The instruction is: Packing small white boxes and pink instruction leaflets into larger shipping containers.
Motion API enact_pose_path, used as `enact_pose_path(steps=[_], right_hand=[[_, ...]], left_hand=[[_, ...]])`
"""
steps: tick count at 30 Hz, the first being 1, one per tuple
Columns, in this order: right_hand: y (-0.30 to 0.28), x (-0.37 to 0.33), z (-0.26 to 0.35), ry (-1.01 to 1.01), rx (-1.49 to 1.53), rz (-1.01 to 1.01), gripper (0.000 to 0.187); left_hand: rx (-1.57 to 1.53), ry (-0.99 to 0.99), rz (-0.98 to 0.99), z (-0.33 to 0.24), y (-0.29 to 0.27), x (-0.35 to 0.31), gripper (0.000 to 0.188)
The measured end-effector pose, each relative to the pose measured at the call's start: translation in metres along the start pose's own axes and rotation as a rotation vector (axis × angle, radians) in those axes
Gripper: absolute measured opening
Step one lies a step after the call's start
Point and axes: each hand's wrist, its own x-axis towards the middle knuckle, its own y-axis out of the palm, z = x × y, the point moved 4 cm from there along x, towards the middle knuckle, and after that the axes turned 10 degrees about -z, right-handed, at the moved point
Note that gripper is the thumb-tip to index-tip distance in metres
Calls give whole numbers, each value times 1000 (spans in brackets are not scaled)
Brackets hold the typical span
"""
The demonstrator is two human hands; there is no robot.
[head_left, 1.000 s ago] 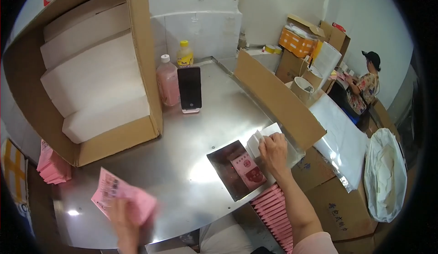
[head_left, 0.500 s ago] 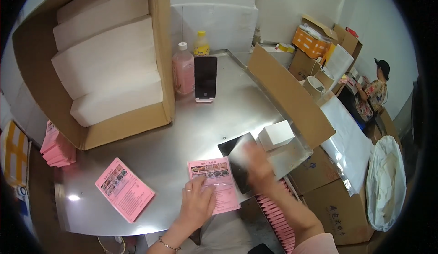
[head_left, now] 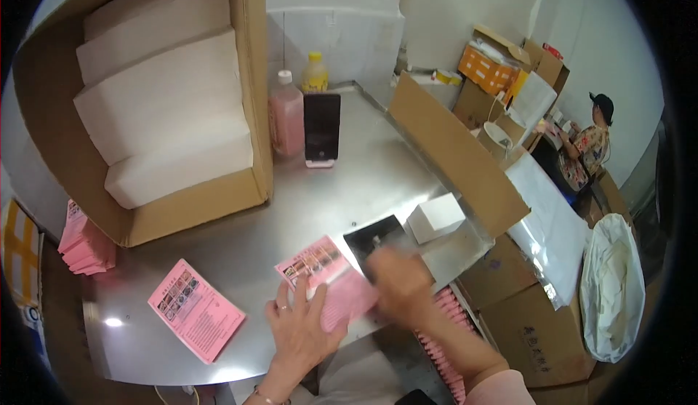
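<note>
Near the bench's (head_left: 385, 165) front edge, the left hand's (head_left: 302, 332) grip lies spread over a pink bag (head_left: 320, 263), apparently unfinished; the right hand's (head_left: 401, 283) blurs beyond telling. Packs (head_left: 445, 350) below look done; a stack (head_left: 198, 312) remains.

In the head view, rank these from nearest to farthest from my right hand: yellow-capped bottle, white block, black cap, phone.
From the right hand:
1. White block, just beyond it, slightly right.
2. Phone, upright, farther back and left.
3. Yellow-capped bottle, behind the phone.
4. Black cap, far right, on the other person's head.
</note>
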Motion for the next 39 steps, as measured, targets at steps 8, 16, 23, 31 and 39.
enact_pose_path(steps=[8,16,23,31,39], right_hand=[[-6,7,-112,270,-476,-94,14],[-10,2,-119,324,-313,-158,14],[-26,4,-109,254,-248,-204,46],[20,-27,73,-271,217,46,49],[80,-6,-5,184,28,481,42]], left_hand=[[185,38,57,-6,17,12,57],[179,-102,143,2,9,17,54],[112,94,127,-22,16,1,51],[-2,16,31,14,-10,7,77],[-185,-66,104,-8,-19,2,68]])
